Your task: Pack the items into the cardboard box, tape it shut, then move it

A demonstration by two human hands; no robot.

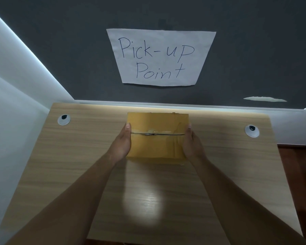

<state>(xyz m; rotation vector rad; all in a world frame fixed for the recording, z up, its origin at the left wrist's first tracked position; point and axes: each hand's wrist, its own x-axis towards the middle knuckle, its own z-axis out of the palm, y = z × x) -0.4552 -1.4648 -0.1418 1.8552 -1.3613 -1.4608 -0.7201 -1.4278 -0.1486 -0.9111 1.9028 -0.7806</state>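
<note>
The cardboard box (157, 124) is mustard-tan, crossed left to right by a thin dark seam under glossy clear tape. The worktop (78, 156) is pale beige wood with fine streaked grain running left to right. Its two cable grommets, far left (64, 119) and far right (252, 131), are white with black centres. The far wall (60, 50) is charcoal grey and bears a white paper sign (160, 57) with dark handwriting and an off-white scuff (264, 99). The floor (298, 165) at right is reddish brown.
</note>
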